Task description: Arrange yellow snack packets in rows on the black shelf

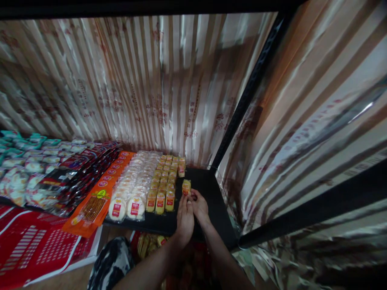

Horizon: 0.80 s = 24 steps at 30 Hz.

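left hand (185,217) and right hand (200,206) have fingers (184,200) pinching one pack (186,186), on or just over the shelf (216,197), at three o'clock from matching rows (165,176); seemingly a lining-up step, calling next for a square release.

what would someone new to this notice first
Probably the long orange packet, lying between dark packets and rows of round white packets. Next, the left hand and right hand, meeting at the near end of a small yellow packet over the black shelf, right of the rows of yellow packets. Wrinkled striped sheeting rises behind.
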Available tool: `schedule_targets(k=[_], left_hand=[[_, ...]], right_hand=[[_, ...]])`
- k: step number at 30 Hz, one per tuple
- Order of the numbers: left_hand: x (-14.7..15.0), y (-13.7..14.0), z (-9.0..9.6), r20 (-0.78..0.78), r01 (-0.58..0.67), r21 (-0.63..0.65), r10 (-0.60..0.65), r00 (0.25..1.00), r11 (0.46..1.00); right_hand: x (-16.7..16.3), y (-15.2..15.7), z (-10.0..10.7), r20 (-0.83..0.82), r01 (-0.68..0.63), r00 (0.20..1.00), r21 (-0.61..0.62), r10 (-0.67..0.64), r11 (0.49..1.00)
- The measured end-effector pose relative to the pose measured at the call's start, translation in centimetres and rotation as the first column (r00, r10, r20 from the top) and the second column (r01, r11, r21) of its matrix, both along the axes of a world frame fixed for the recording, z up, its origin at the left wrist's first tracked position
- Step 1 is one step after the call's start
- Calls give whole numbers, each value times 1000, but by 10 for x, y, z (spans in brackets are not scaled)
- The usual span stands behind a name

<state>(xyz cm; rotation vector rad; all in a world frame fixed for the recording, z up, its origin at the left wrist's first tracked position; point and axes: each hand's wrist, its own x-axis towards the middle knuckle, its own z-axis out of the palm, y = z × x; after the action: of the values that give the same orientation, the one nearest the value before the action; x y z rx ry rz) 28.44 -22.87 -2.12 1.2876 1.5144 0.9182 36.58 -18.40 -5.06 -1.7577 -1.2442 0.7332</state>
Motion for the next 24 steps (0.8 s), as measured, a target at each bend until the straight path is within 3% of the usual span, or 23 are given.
schedule_targets(k=[3,10,18,24], left_hand=[[2,18,1,-5,-5,-20,5,1000,1000],[8,54,6,-22,-24,-34,23,999,999],[10,73,7,-7,-81,-20,81,997,996],[11,84,4,-40,-73,-50,71,997,996]], right_hand=[[-1,19,-4,4,3,1000,-27,-3,1000],[-2,53,-6,4,-43,999,46,43,998],[-3,79,-4,37,-33,999,28,32,999],[-4,81,-10,33,-53,998,49,52,997]])
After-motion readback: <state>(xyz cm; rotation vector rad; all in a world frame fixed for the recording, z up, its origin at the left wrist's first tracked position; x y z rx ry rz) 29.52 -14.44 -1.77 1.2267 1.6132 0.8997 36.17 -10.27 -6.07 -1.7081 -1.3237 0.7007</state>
